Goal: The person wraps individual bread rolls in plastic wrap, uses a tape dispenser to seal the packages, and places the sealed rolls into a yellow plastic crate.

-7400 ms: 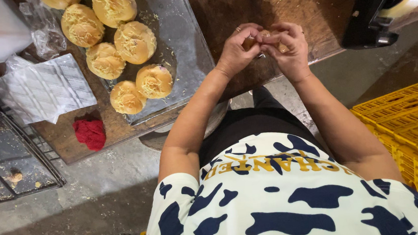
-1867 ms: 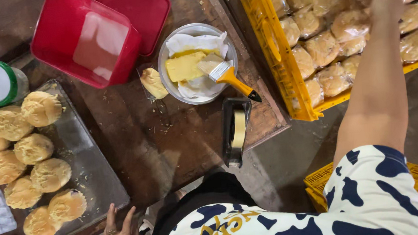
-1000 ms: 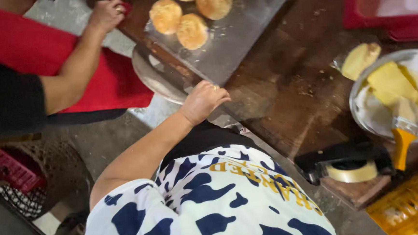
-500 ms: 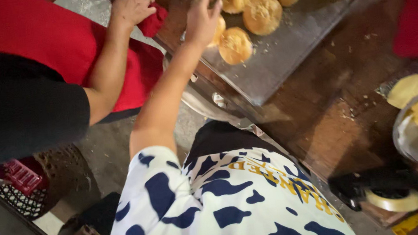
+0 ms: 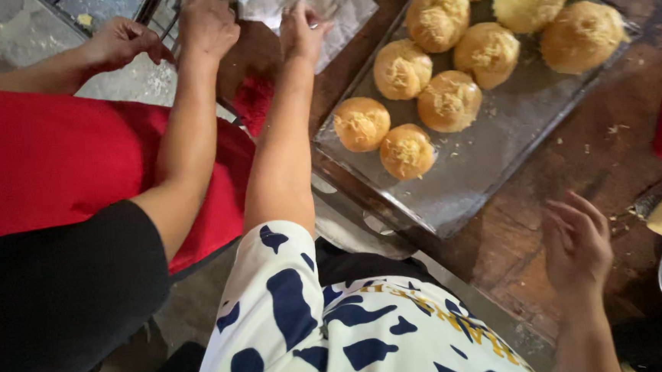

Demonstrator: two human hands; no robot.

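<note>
My left hand (image 5: 302, 31) pinches the white paper sheets (image 5: 312, 3) beyond the bun tray (image 5: 490, 161), its grip nearly closed; my right hand (image 5: 577, 244) hovers open and empty over the desk (image 5: 573, 140), beside a co-worker's hands (image 5: 206, 21).

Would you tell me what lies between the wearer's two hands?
In the head view, the metal tray of buns lies between the left hand and right hand.

Golden-brown buns (image 5: 448, 100) on grey tray (image 5: 498, 160); red cloth (image 5: 253, 106); dark-brown wooden table (image 5: 574, 156).
</note>
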